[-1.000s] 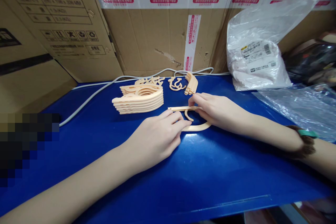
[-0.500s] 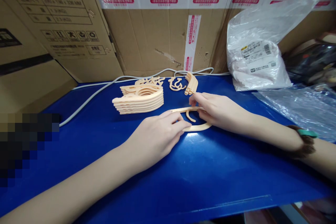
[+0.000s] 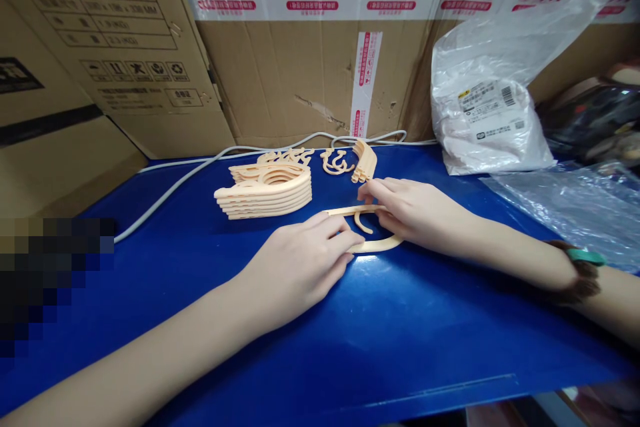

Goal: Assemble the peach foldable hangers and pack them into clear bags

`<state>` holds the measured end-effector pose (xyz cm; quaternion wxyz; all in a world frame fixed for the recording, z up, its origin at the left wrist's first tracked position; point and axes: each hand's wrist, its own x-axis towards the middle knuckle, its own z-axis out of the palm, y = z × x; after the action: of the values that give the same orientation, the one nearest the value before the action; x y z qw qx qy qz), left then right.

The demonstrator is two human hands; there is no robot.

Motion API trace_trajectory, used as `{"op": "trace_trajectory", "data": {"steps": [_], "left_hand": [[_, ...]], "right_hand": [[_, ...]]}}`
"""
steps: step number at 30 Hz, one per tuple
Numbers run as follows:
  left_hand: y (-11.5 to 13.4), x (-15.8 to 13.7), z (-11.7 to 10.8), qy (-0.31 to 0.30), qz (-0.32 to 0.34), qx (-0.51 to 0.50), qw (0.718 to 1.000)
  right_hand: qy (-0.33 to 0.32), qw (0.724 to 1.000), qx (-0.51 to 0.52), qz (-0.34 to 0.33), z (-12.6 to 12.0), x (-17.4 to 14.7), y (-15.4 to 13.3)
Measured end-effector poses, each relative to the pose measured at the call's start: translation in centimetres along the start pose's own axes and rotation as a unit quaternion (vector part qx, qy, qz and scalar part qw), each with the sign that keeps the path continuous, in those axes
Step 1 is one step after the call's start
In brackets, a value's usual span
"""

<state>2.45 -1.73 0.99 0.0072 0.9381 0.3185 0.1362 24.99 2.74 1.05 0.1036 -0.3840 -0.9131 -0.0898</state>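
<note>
A cream plastic folding clothes hanger [image 3: 376, 246] lies low over the blue table, its curved parts forming a loop with a hook [image 3: 362, 223] inside. My left hand [image 3: 305, 253] is closed on the loop's left side, thumb and fingers pressing the near and far strips. At the opposite end, my right hand [image 3: 407, 207] pinches the hanger with bent fingers, which hide part of it. Beyond my left hand sits a neat stack of cream hangers [image 3: 265, 197]. Past my right hand's fingertips stand several curved hanger arms [image 3: 365, 160] in a bundle.
Loose cream hooks [image 3: 337, 161] lie at the back of the blue table [image 3: 350, 347], near a white cable [image 3: 190, 170]. Cardboard boxes [image 3: 300, 60] wall off the rear and left. A white plastic bag [image 3: 493, 120] and a clear plastic sheet [image 3: 575, 207] occupy the right.
My right hand's fingers have shifted very slightly at the hanger. Both hands keep their hold, and the surrounding things stay in place.
</note>
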Motion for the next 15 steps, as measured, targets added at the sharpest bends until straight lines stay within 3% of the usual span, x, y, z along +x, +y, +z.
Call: {"op": "trace_trajectory", "data": {"steps": [9,13,15], "left_hand": [[0.2,-0.1,-0.1,0.056,0.020,0.000,0.998],[0.7,-0.1,-0.4,0.122,0.018,0.002,0.992],[0.8,0.1,-1.0,0.170,-0.030,0.001,0.985]], "right_hand": [[0.049,0.995,0.018,-0.090,-1.1,-0.1,-1.6],[0.046,0.991,0.020,-0.122,-1.1,-0.3,-2.4],[0.046,0.991,0.026,-0.126,-0.9,-0.4,-2.7]]}}
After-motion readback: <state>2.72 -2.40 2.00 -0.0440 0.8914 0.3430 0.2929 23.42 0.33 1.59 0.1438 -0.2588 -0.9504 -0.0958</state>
